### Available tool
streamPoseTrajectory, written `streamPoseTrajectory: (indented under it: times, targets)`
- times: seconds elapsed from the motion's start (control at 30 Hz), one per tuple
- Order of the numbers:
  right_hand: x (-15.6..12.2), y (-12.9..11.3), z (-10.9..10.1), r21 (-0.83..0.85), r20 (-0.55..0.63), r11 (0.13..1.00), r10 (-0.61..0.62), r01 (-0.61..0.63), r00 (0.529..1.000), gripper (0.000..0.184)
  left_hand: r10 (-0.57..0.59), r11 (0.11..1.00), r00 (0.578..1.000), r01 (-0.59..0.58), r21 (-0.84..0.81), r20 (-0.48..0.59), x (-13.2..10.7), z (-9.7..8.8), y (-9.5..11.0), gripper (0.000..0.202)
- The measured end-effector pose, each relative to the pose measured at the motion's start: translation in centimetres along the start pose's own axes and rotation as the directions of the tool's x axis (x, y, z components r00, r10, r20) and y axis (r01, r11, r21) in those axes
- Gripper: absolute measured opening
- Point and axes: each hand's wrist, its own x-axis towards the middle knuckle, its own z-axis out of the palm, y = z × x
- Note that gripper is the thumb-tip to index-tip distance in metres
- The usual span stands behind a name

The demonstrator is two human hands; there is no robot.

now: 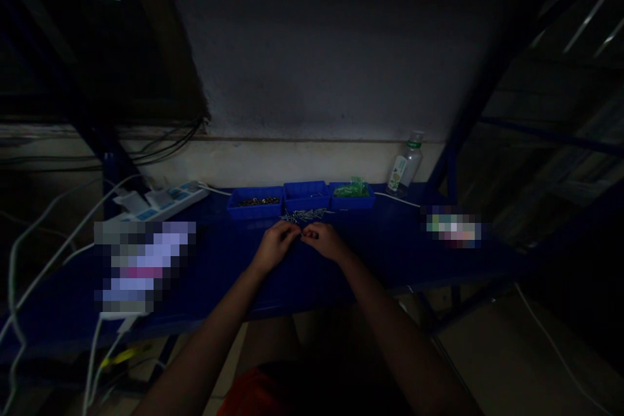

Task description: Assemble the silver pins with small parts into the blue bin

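My left hand (277,244) and my right hand (324,240) meet fingertip to fingertip over the blue table. Both are closed in a pinch, and whatever small piece lies between the fingers is too dark to name. Just beyond them a loose pile of thin metal screws or pins (307,215) is spread on the tabletop. Behind the pile stand three blue bins in a row. The left bin (256,211) has small brass-coloured parts (259,201), the middle bin (307,194) shows a thin piece or two, and the right bin (353,203) carries green plastic pieces (355,188).
A white power strip (166,205) with plugs and cables lies at the back left. Blurred-out objects rest at the left (146,266) and right (453,227) of the table (380,260). A clear bottle (405,166) leans near the back wall (316,78).
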Motion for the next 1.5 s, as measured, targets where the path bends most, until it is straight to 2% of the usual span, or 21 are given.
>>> streamPoseTrajectory:
  times: [0.1, 0.2, 0.27, 0.37, 0.43, 0.47, 0.53, 0.6, 0.73, 0.8, 0.87, 0.97, 1.03, 1.13, 1.33, 1.5]
  targets:
    - [0.2, -0.2, -0.3, 0.073, -0.085, 0.997, 0.035, -0.029, 0.996, 0.015, -0.053, 0.999, 0.998, 0.054, 0.009, -0.042, 0.1, -0.1, -0.3, 0.026]
    - [0.3, -0.7, -0.4, 0.15, -0.149, 0.989, 0.021, 0.001, 0.989, 0.017, -0.059, 0.998, 0.996, 0.057, 0.029, 0.071, 0.2, 0.1, -0.5, 0.027]
    - [0.4, -1.0, -0.4, 0.18, -0.139, 0.983, -0.004, 0.029, 0.99, 0.018, -0.03, 0.999, 0.988, 0.023, 0.049, 0.152, 0.1, 0.3, -0.4, 0.028]
    - [0.4, -1.0, -0.7, 0.152, -0.135, 0.988, -0.005, 0.025, 0.991, 0.02, -0.024, 0.996, 0.988, 0.011, 0.086, 0.153, 0.0, 0.3, 0.0, 0.029]
    - [0.4, -0.2, -1.4, 0.039, -0.218, 0.998, 0.062, -0.055, 0.974, 0.021, -0.056, 0.991, 0.994, 0.044, 0.123, 0.096, 0.2, 0.0, 0.1, 0.031]
    - [0.4, 0.4, -1.9, -0.044, -0.282, 0.989, 0.121, -0.139, 0.952, 0.021, -0.075, 0.986, 0.995, 0.065, 0.152, 0.061, 0.6, -0.2, 0.2, 0.031]
    - [0.2, 1.7, -2.9, -0.201, -0.407, 0.913, 0.252, -0.355, 0.878, 0.02, -0.114, 0.966, 0.993, 0.112, 0.232, -0.006, 1.8, -0.7, 0.1, 0.033]
    - [0.1, 2.9, -3.7, -0.299, -0.476, 0.797, 0.352, -0.525, 0.806, 0.017, -0.165, 0.929, 0.985, 0.174, 0.325, -0.054, 3.8, -1.2, 0.1, 0.033]
    - [0.2, 3.9, -3.8, -0.41, -0.491, 0.665, 0.416, -0.625, 0.765, 0.026, -0.286, 0.822, 0.951, 0.306, 0.48, -0.115, 7.9, -1.2, 0.5, 0.033]
    - [0.4, 3.8, -3.6, -0.444, -0.485, 0.626, 0.434, -0.641, 0.759, 0.028, -0.308, 0.795, 0.942, 0.33, 0.508, -0.13, 8.7, -0.8, 0.9, 0.035]
    - [0.6, 3.7, -3.4, -0.465, -0.481, 0.598, 0.449, -0.653, 0.753, 0.029, -0.303, 0.796, 0.945, 0.322, 0.512, -0.124, 8.2, -0.1, 1.1, 0.038]
    - [0.7, 3.5, -3.3, -0.48, -0.476, 0.579, 0.459, -0.659, 0.75, 0.028, -0.236, 0.835, 0.969, 0.243, 0.494, -0.078, 5.4, 0.9, 1.2, 0.039]
    - [0.7, 3.4, -3.4, -0.479, -0.469, 0.575, 0.471, -0.663, 0.747, 0.027, -0.16, 0.886, 0.987, 0.158, 0.436, -0.034, 3.3, 1.4, 0.9, 0.036]
    - [0.6, 3.3, -3.5, -0.472, -0.471, 0.587, 0.463, -0.658, 0.751, 0.026, -0.147, 0.94, 0.988, 0.125, 0.319, 0.047, 1.4, 1.7, 0.4, 0.031]
    - [0.4, 3.3, -3.6, -0.486, -0.427, 0.631, 0.433, -0.605, 0.794, 0.023, -0.121, 0.973, 0.991, 0.107, 0.203, 0.056, 1.0, 1.6, 0.2, 0.029]
    - [0.0, 3.5, -3.6, -0.508, -0.469, 0.616, 0.388, -0.602, 0.793, 0.023, -0.114, 0.98, 0.993, 0.107, 0.169, 0.037, 1.0, 1.5, 0.0, 0.029]
